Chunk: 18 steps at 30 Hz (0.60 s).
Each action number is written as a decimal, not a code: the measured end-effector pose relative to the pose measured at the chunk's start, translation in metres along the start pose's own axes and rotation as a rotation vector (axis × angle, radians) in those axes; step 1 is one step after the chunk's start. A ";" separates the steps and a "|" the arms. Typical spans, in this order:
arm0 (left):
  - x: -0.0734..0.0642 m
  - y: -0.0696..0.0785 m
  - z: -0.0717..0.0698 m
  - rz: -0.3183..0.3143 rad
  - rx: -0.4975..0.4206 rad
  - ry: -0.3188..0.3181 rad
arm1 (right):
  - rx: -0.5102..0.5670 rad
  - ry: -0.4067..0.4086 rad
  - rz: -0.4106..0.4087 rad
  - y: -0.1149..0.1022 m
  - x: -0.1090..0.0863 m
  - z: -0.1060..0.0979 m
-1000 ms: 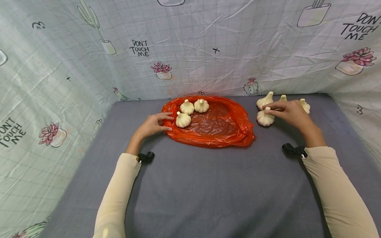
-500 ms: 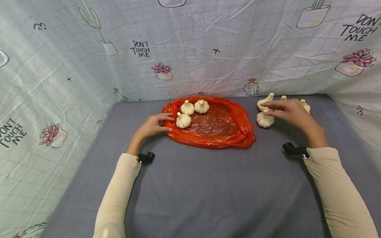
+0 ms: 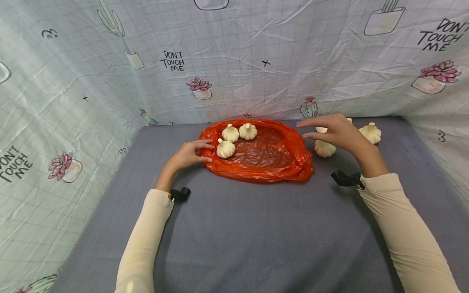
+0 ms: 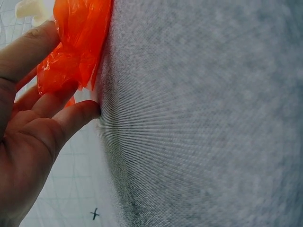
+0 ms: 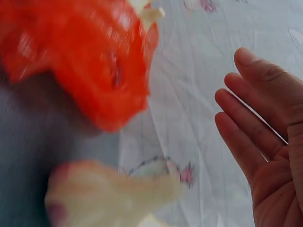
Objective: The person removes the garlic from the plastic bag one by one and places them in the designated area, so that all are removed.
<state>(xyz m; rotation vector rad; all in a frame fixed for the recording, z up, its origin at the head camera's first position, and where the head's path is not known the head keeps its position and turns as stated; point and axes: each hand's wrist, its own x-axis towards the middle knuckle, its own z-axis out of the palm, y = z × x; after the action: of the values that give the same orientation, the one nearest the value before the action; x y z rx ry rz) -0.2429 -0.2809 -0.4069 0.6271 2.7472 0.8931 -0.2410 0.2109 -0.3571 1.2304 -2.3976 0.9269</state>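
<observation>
Garlic bulbs [image 3: 225,148], seven visible. Right hand [image 3: 338,130]: fingers extended, nothing held, partly hiding three of them. Left hand [image 3: 187,154]: fingers loosely spread against the rim of a red plastic bag [image 3: 256,176]. Inside the bag: three bulbs; on the grey worktop [image 3: 249,232] to its right: four. Backdrop cloth [image 3: 234,36]: printed "DON'T TOUCH ME" repeatedly; rightmost lettering cut off by the head view's edge. Right wrist view: bag and nearest bulb blurred.

Bag [image 3: 253,175] far centre on the bench [image 3: 234,236], three garlic bulbs [image 3: 225,149] in its left half, your left hand [image 3: 187,154] at its left rim, other bulbs [image 3: 371,134] right, beneath and beside your right hand [image 3: 338,130], cloth [image 3: 234,40] behind.
</observation>
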 end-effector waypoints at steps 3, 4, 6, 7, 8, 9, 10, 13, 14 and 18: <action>0.000 0.000 0.000 0.000 0.001 0.002 | 0.017 -0.037 -0.049 -0.001 0.015 0.007; 0.000 0.000 0.000 0.001 -0.001 0.002 | 0.021 -0.046 -0.061 -0.001 0.021 0.010; 0.000 0.000 0.000 0.002 -0.004 0.002 | 0.031 -0.067 -0.069 -0.001 0.030 0.016; 0.000 0.000 0.000 0.002 -0.006 0.002 | 0.034 -0.072 -0.074 0.000 0.035 0.019; 0.000 0.000 0.001 0.002 -0.004 0.000 | 0.040 -0.075 -0.083 0.000 0.040 0.023; 0.000 0.000 0.001 0.003 -0.002 -0.002 | 0.046 -0.078 -0.089 0.001 0.044 0.027; 0.000 0.000 0.001 0.002 -0.002 -0.005 | 0.049 -0.077 -0.097 0.001 0.049 0.030; 0.000 0.000 0.001 0.002 -0.002 -0.009 | 0.061 -0.089 -0.103 0.003 0.062 0.041; 0.000 0.000 0.000 0.001 -0.003 -0.008 | 0.060 -0.102 -0.095 0.003 0.067 0.044; -0.001 0.001 0.000 0.007 -0.017 -0.001 | 0.050 -0.161 -0.036 0.002 0.085 0.056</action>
<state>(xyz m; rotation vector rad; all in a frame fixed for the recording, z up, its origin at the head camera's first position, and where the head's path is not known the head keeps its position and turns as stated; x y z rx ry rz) -0.2422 -0.2810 -0.4062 0.6349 2.7355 0.9169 -0.2913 0.1219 -0.3559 1.4119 -2.4779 0.9145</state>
